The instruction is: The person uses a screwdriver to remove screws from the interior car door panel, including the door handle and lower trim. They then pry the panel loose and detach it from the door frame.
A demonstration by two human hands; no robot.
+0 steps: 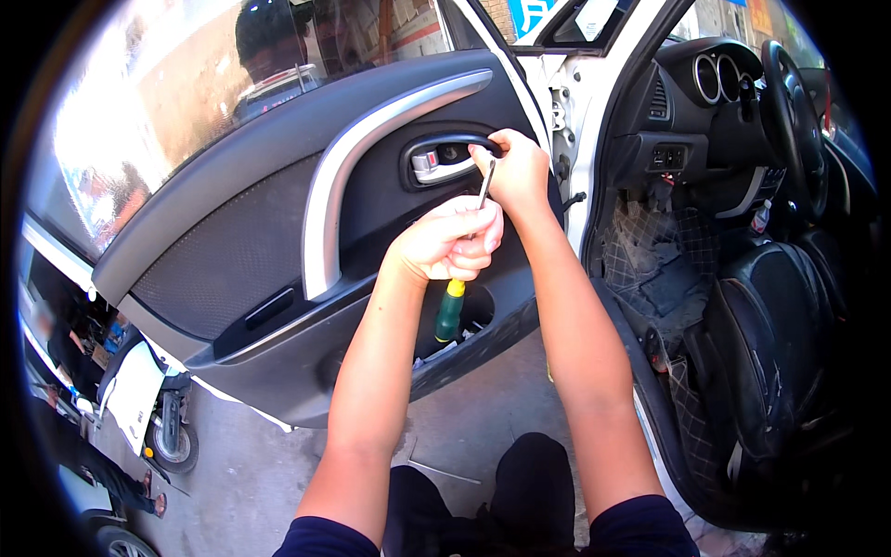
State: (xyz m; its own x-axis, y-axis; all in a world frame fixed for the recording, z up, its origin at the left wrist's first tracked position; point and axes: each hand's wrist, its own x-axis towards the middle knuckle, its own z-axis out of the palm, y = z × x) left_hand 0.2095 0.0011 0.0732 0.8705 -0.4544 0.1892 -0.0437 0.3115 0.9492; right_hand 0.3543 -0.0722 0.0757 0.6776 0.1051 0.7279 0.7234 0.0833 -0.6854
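My left hand [450, 243] is closed round the metal shaft of a screwdriver [449, 314]. Its green and yellow handle hangs below my fingers, and the shaft points up toward my other hand. At the right end of the inner door handle's black surround [410, 160], my right hand [520, 174] pinches the rim between thumb and fingers. Inside the surround sits a silver door handle [427, 165] with a dark recess beside it. All this is on the dark panel of an open car door [223, 223]. My fingers hide the surround's right end.
A silver curved pull [320, 213] rises left of the handle. Right of me are the driver's seat [775, 343], steering wheel [798, 130] and door sill. A white scooter [135, 399] and people stand at the far left. A thin strip [445, 473] lies on the ground.
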